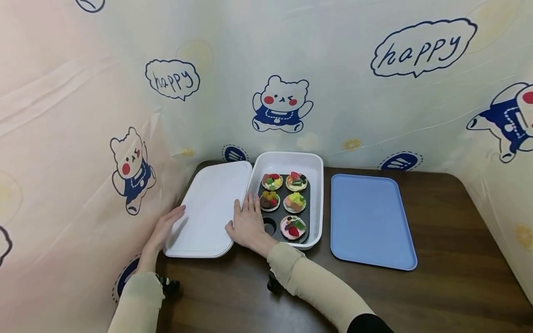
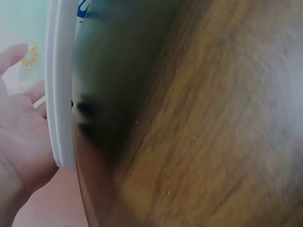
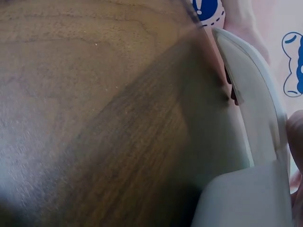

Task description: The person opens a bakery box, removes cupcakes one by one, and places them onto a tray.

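A white lid lies at a tilt left of the white container. My left hand grips its left edge; in the left wrist view that hand is beside the lid's upright-looking rim, partly behind it. My right hand holds the lid's right edge, beside the container's left wall, thumb toward the lid. The right wrist view shows the lid above the container's corner and part of the right hand at the edge.
Inside the container, a dark muffin tin holds several toy tarts, with one bare well at its lower left. A blue tray lies to the right on the brown table. Printed cloth hangs behind and at the sides.
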Tool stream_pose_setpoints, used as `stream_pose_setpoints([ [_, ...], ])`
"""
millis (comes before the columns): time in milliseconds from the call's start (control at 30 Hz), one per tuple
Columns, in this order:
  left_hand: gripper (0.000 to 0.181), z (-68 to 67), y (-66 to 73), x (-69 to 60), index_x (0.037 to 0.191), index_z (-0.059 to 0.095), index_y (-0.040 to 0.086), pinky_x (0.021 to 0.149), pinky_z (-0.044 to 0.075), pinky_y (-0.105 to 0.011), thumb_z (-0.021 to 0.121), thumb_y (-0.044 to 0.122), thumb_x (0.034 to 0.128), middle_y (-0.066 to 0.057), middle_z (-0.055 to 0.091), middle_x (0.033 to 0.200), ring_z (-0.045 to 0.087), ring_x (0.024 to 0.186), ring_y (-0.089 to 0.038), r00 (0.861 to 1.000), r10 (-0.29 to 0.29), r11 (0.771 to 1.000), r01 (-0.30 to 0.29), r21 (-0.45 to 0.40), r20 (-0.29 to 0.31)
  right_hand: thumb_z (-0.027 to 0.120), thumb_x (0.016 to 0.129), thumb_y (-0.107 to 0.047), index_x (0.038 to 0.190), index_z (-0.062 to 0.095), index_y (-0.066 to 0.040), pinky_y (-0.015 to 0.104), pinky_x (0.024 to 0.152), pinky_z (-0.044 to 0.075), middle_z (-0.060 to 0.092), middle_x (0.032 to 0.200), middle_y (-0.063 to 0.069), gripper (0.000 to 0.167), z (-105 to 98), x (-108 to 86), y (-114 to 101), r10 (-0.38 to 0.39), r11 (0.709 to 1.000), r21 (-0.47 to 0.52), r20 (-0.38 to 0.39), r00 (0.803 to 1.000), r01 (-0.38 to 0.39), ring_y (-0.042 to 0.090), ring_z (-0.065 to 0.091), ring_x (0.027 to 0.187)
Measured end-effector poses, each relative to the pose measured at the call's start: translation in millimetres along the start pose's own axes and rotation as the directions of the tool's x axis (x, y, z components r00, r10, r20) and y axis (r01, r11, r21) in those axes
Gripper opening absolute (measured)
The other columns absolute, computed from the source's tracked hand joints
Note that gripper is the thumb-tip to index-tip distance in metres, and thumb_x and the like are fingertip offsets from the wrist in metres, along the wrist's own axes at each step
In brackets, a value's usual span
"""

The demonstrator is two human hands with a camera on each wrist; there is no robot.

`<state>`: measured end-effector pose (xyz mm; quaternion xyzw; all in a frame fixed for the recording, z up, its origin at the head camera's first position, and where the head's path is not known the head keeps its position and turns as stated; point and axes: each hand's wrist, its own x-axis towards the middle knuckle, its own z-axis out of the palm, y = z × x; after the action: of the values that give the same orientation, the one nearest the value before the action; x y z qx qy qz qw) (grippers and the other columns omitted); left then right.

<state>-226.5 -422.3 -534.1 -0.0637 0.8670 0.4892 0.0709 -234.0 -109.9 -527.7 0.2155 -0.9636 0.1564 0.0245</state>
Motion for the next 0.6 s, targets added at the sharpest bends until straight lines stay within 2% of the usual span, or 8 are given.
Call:
stream_pose_setpoints([
  [67,0.067,1.1,-1.2,2.5,0.168,0.032,-0.008,0.14,0.008,-0.067,0.047,0.034,0.1182,-0.028,0.025,0.179,0.013,0.171,-0.048,1.0,-0.008,1.0,0.008,-0.017,-0.003,0.047,0.108,-0.042,0.167,0.044,-0.004,0.059,0.141,0.02,0.035,0.176,0.029,0.07,-12,-5.9,-6,0.029,0.999,-0.02,0.021,0.999,-0.029,0.043,0.027,0.17],
  [267,0.063,0.4,-3.5,6.3,0.168,0.035,-0.006,0.139,0.015,-0.065,0.052,0.028,0.1172,-0.027,0.03,0.178,0.018,0.171,-0.047,0.999,-0.043,0.998,0.044,0.034,-0.027,0.044,0.111,-0.042,0.171,0.034,-0.002,0.063,0.141,0.017,0.023,0.179,0.032,0.073,-12,-10.7,-19,0.067,0.998,0.007,0.047,0.997,-0.068,0.046,0.017,0.172],
  [433,0.063,1.0,-0.8,8.2,0.167,0.038,-0.004,0.139,0.019,-0.064,0.053,0.03,0.1168,-0.027,0.033,0.177,0.022,0.17,-0.047,0.999,-0.012,0.998,0.015,0.065,-0.041,0.044,0.111,-0.043,0.172,0.034,-0.005,0.063,0.141,0.017,0.025,0.18,0.03,0.073,-11,-9.0,-22,0.099,0.994,-0.043,0.031,0.995,-0.097,0.043,0.017,0.173],
  [600,0.064,0.6,-1.4,7.6,0.167,0.039,-0.004,0.139,0.02,-0.064,0.054,0.032,0.1165,-0.027,0.034,0.177,0.023,0.169,-0.047,0.999,-0.011,0.997,0.014,0.075,-0.042,0.042,0.111,-0.042,0.172,0.033,-0.003,0.065,0.14,0.016,0.021,0.18,0.032,0.073,-8,-9.4,-24,0.09,0.996,-0.014,0.034,0.995,-0.089,0.045,0.013,0.173],
])
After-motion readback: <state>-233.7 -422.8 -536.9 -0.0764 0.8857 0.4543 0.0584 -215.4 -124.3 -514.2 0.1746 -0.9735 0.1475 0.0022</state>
